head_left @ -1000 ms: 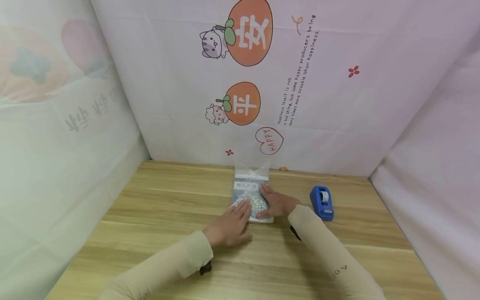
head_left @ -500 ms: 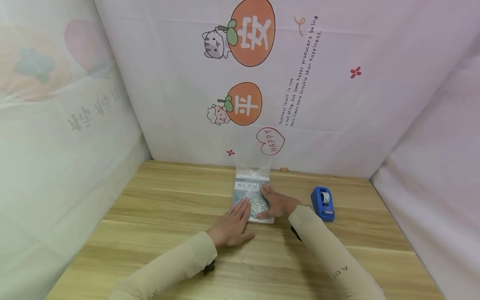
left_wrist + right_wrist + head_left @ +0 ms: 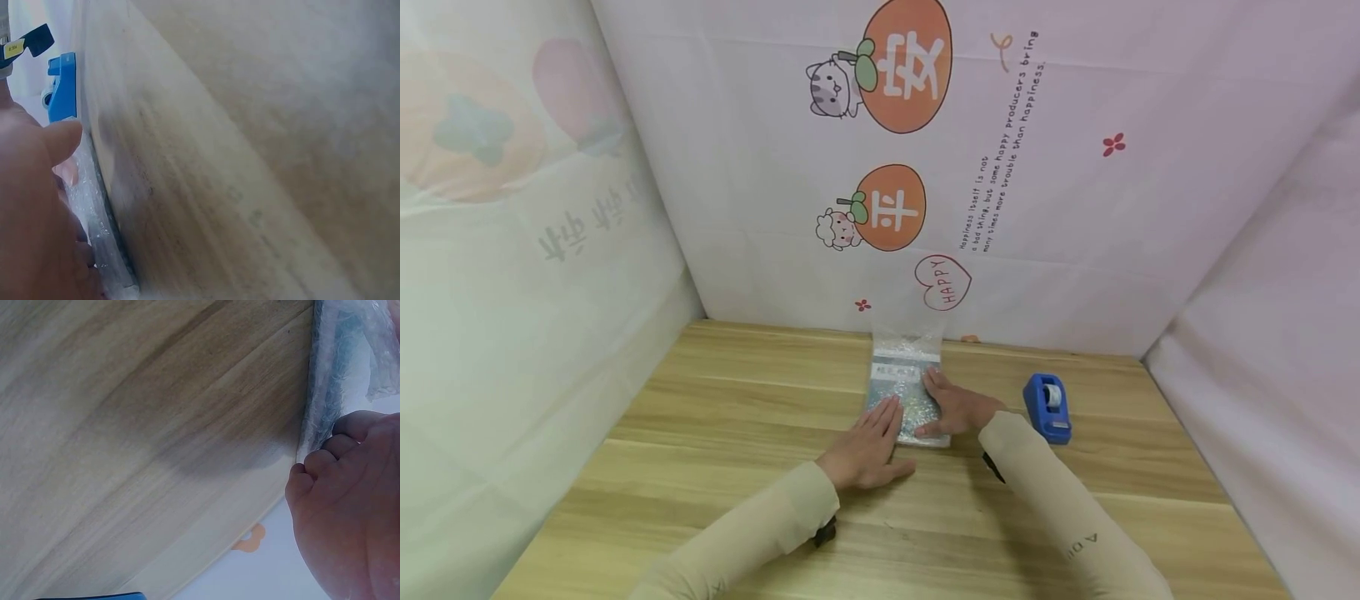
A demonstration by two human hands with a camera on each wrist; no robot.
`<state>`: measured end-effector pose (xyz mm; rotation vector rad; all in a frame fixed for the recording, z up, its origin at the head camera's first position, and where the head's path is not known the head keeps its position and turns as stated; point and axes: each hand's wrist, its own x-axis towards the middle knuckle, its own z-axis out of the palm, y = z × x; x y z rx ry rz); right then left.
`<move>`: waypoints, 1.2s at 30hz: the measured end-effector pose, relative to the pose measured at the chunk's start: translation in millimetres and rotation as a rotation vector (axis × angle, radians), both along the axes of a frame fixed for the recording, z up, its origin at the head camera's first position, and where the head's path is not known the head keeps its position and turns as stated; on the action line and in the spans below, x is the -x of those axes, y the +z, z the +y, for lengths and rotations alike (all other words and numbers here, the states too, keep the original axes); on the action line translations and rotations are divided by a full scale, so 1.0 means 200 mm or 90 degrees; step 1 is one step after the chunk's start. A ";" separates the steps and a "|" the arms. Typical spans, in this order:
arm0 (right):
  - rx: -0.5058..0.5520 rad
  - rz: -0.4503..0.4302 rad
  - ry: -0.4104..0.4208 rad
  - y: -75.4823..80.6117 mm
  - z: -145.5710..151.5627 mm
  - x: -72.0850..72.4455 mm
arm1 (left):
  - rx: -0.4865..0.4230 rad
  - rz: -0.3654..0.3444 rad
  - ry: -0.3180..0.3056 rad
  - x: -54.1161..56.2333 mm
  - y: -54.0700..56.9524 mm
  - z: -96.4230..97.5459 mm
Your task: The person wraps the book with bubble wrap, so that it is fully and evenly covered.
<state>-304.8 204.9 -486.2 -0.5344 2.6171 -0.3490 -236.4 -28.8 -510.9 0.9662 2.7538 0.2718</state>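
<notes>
A flat blue-grey book (image 3: pixel 891 377) lies on the table inside clear bubble wrap (image 3: pixel 907 340), whose loose end stretches past its far side toward the wall. My left hand (image 3: pixel 867 450) rests on the near left part of it, fingers straight and thumb held out over the wood. At the right edge, my right hand (image 3: pixel 961 407) presses on the wrap with thumb and fingers spread apart. From the right wrist, the wrapped edge (image 3: pixel 320 387) shows beside the fingertips of my right hand (image 3: pixel 356 500); the left wrist view shows the wrapped side (image 3: pixel 103 219) under my left hand (image 3: pixel 31 200).
Just right of my right forearm stands a blue tape dispenser (image 3: pixel 1049 410) with a roll in it. The wooden table (image 3: pixel 730 417) ends at a printed cloth wall (image 3: pixel 775 250) behind, with cloth walls on both sides.
The whole view shifts slightly to the right. My left hand's thumb and wrist edge a little right, while its fingertips stay on the wrapped book. The right hand holds its place.
</notes>
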 end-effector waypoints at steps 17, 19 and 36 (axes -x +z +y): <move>-0.014 -0.004 -0.006 0.04 0.00 0.00 | 0.006 -0.032 0.025 0.01 0.04 0.03; -0.009 -0.007 -0.006 0.04 0.01 0.00 | 0.005 -0.030 0.026 0.00 0.04 0.03; 0.073 0.114 0.005 0.09 0.05 0.07 | -0.006 -0.040 0.017 0.01 0.05 0.01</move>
